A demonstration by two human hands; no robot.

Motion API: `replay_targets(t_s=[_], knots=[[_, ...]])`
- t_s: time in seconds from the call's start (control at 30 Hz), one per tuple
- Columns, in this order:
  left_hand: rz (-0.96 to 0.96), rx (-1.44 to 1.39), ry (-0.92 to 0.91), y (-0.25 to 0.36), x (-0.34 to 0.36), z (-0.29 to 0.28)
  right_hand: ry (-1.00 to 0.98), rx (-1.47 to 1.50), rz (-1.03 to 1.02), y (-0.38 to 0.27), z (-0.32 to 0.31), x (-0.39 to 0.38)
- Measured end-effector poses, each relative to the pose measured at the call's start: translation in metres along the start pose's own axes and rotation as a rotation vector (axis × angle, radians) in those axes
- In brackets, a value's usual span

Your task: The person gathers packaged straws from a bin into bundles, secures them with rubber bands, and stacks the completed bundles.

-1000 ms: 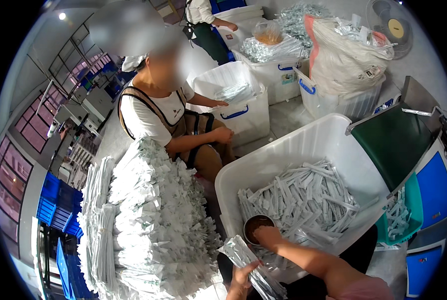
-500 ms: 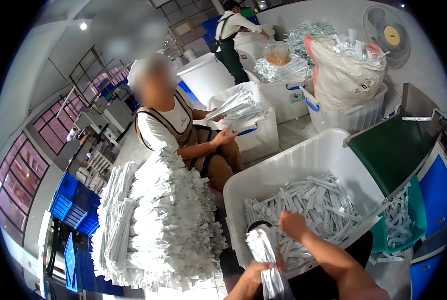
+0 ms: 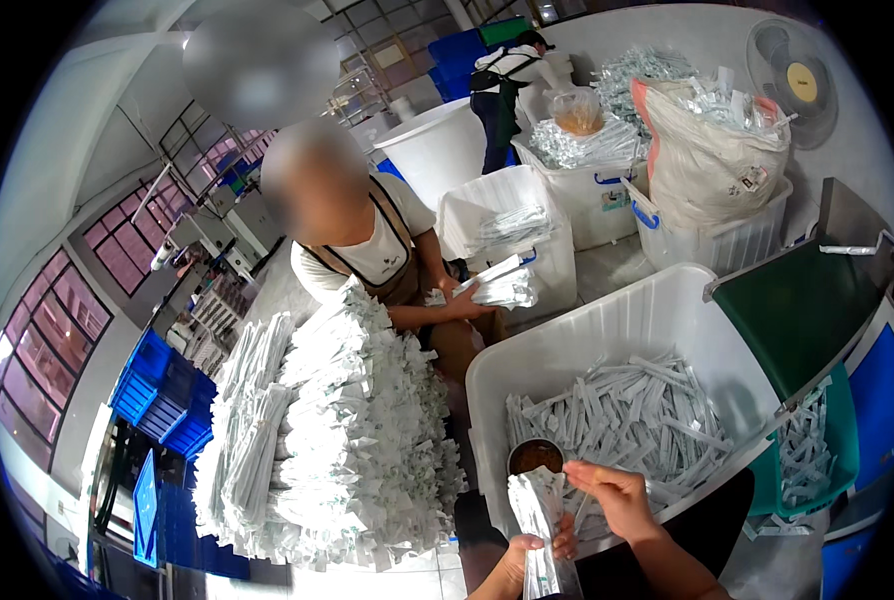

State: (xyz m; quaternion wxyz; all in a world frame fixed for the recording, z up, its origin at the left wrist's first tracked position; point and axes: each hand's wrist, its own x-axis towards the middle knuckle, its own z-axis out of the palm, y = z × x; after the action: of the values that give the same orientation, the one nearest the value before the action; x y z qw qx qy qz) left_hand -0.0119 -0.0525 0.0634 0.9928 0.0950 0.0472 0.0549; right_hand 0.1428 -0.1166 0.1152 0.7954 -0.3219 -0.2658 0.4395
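My left hand [image 3: 532,550] is closed round an upright bundle of white packet strips [image 3: 538,515] at the lower centre. My right hand [image 3: 617,495] has its fingers together beside the bundle's top; whether they pinch anything is too small to tell. Just behind the bundle sits a round metal bowl [image 3: 536,448] with dark brown contents, inside a large white tub [image 3: 707,330] strewn with loose strips [image 3: 647,410].
A tall pile of white bundles [image 3: 337,440] stands left. A seated co-worker [image 3: 367,250] holds strips; another person [image 3: 497,100] bends behind. A green chute [image 3: 777,320] and teal basket [image 3: 842,435] are right, filled boxes and a sack [image 3: 707,160] behind, blue crates [image 3: 157,390] far left.
My right hand has come out of the bowl to the bundle's top. The seated co-worker now holds strips lower, nearer their lap; the standing person bends further over. The view has shifted.
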Motion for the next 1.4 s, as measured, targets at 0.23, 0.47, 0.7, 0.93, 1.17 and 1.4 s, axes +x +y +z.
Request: replay_targets(t_s=[0.23,0.47,0.7,0.93,1.17,1.4], knots=[[-0.168,0.051,0.281,0.003,0.012,0.023,-0.513,-0.7,0.205,-0.018,-0.023,0.039],[-0.172,0.079,-0.129,0.026,0.038,-0.016,-0.656,-1.038,0.523,-0.013,-0.016,0.092],[-0.148,0.006,-0.023,0.078,0.051,-0.046,-0.995,-0.854,0.725,0.047,-0.038,0.156],[-0.086,-0.027,0.041,0.102,0.06,-0.067,-0.537,-0.582,0.561,0.091,-0.018,0.171],[-0.043,-0.004,0.06,0.103,0.065,-0.068,0.162,-0.239,1.0,0.105,-0.062,0.089],[-0.009,0.03,0.08,0.098,0.067,-0.063,0.243,-0.241,1.115,0.111,-0.113,0.049]])
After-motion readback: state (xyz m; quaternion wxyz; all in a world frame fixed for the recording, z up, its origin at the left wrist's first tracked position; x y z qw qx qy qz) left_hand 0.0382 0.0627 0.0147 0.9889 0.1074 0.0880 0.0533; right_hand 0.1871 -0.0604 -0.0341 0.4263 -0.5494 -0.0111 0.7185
